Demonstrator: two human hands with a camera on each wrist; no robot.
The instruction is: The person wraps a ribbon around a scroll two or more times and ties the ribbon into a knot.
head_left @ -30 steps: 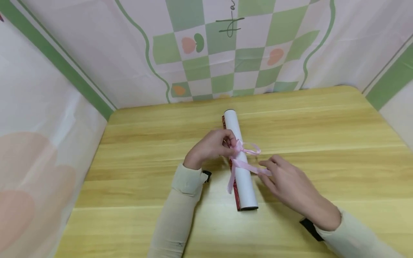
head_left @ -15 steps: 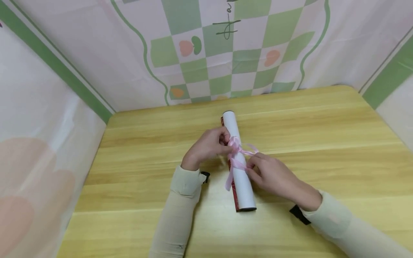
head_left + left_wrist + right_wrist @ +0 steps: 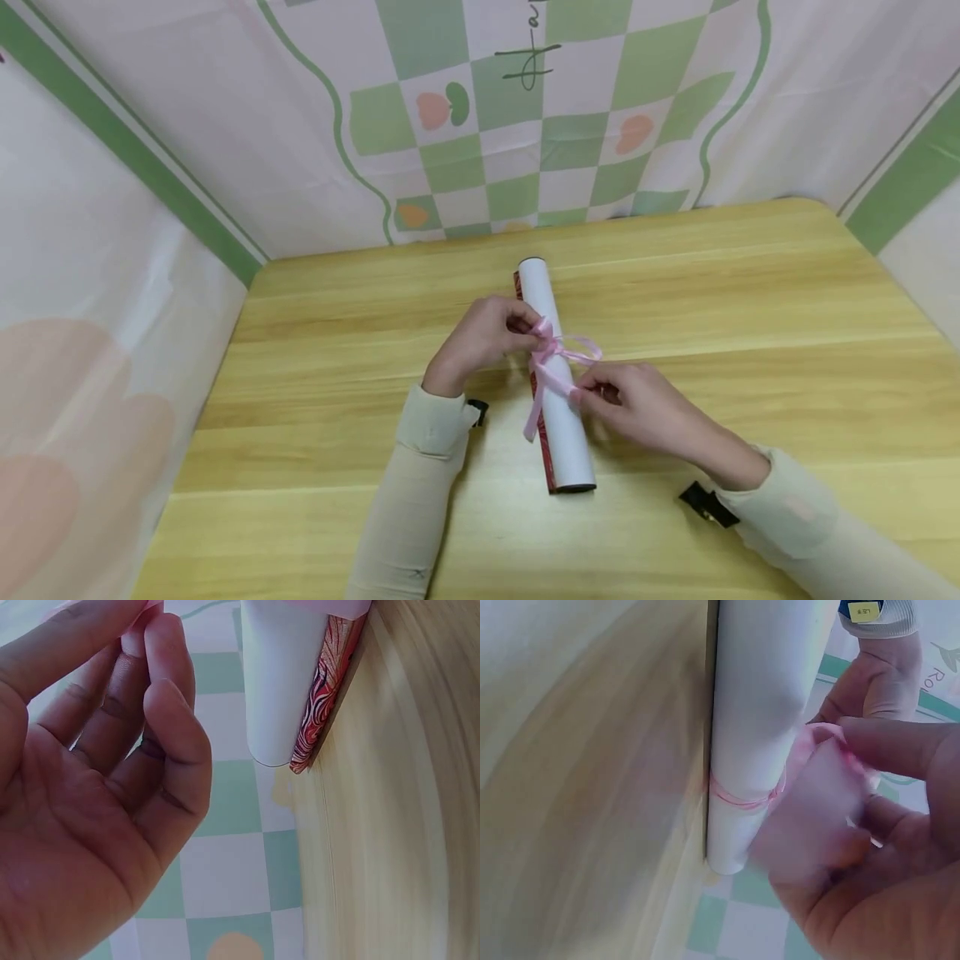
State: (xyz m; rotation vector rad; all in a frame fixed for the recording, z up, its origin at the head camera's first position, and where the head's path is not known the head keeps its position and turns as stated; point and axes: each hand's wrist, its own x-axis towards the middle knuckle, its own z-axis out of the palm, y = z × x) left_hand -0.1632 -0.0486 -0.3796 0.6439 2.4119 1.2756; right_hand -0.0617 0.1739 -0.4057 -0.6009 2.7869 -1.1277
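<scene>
A white roll of paper with dark-edged ends lies lengthwise on the table. Along its left side runs a red patterned strip, swirled in the left wrist view. Pink ribbon goes round the roll's middle, with a knot, a loop to the right and a tail hanging left. My left hand pinches the ribbon beside the knot between thumb and finger. At the roll's right side, my right hand pinches a ribbon end; that ribbon is blurred in the right wrist view.
The wooden table has a rounded far edge. A fabric backdrop with green and white checks stands behind it, and more fabric hangs at the left. A black wrist mount sits at the right cuff.
My right hand has come left toward the roll with the ribbon end, then drawn back slightly. My left hand has stayed near the knot, fingers shifting a little.
</scene>
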